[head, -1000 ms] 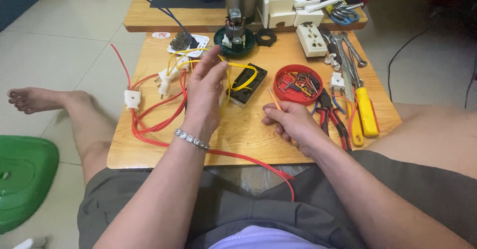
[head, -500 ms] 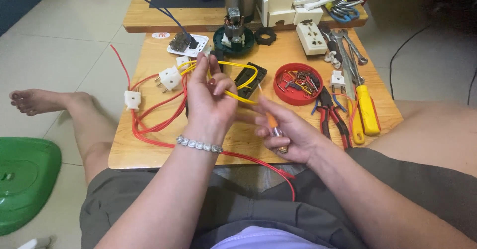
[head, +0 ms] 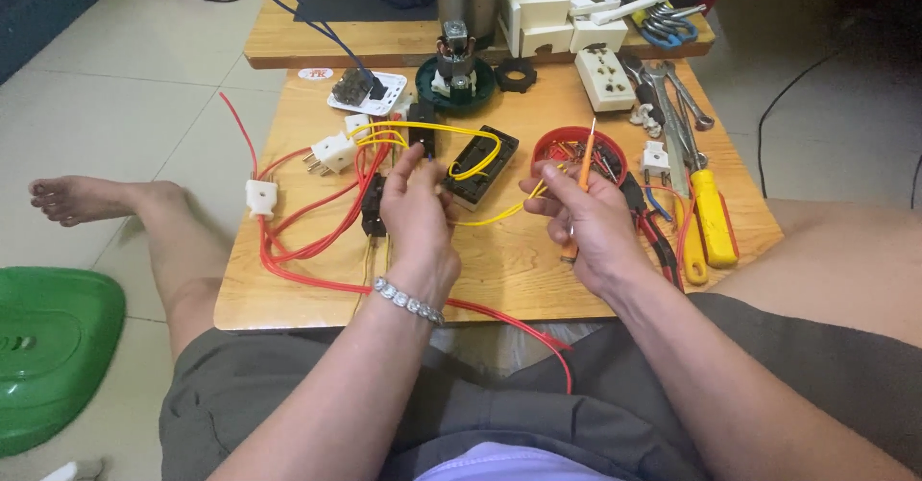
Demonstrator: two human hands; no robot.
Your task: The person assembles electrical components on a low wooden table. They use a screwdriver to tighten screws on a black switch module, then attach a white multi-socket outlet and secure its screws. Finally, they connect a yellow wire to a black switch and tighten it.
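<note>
My left hand point(head: 420, 214) is raised over the low wooden table point(head: 499, 270), its fingers pinched on a small black part joined to yellow wires point(head: 459, 131). My right hand point(head: 583, 220) holds an orange-handled screwdriver point(head: 580, 185) upright and also pinches the end of a yellow wire that runs toward the left hand. A black switch box point(head: 483, 164) lies on the table between the hands. A silver bracelet point(head: 408, 300) circles my left wrist.
Red wires point(head: 307, 236) with white plugs point(head: 331, 153) loop across the table's left side. A red round tray point(head: 562, 142) of small parts, pliers, yellow screwdrivers point(head: 713, 215), wrenches and white sockets point(head: 605, 78) fill the right. A green plastic stool point(head: 48, 347) stands on the floor at left.
My right hand has risen from the table's front edge and now holds the screwdriver upright. My left hand has shifted slightly right and closer, still on the yellow wires.
</note>
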